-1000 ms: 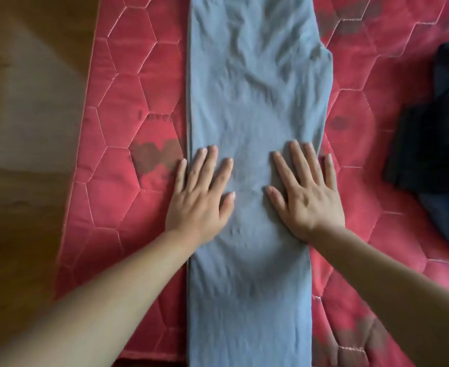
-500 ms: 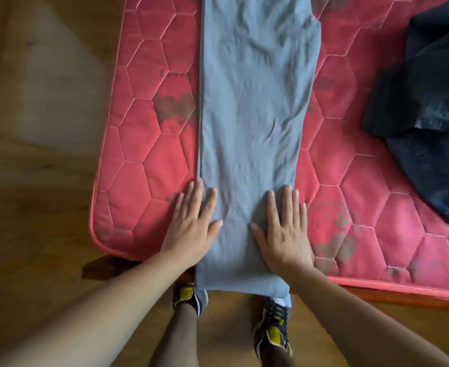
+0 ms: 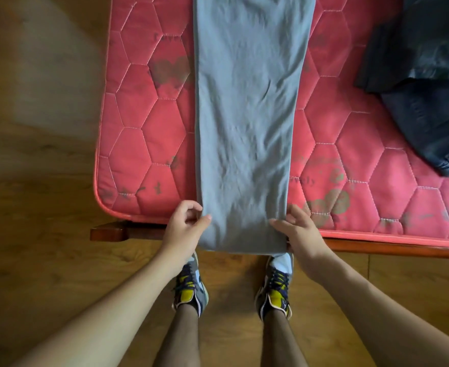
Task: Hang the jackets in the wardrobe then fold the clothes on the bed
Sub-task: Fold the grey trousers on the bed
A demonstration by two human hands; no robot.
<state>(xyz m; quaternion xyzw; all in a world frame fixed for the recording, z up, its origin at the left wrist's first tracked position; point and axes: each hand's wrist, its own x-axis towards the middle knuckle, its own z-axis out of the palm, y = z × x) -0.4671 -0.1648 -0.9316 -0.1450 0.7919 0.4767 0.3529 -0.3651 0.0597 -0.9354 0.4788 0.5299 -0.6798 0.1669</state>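
A long grey garment (image 3: 247,123), folded into a narrow strip, lies lengthwise on the red quilted mattress (image 3: 149,144). Its near end hangs a little over the mattress's front edge. My left hand (image 3: 185,229) pinches the near left corner of the grey garment between thumb and curled fingers. My right hand (image 3: 298,229) pinches the near right corner the same way. A heap of dark navy clothes (image 3: 429,83) lies on the mattress at the right.
The bed's wooden frame (image 3: 107,231) sticks out under the mattress's front edge. Wooden floor (image 3: 38,207) lies to the left and below. My two feet in grey and yellow sneakers (image 3: 190,284) stand right against the bed.
Both hands slid down the grey garment from its middle to its near end. They lay flat on the cloth before; now each pinches a near corner.
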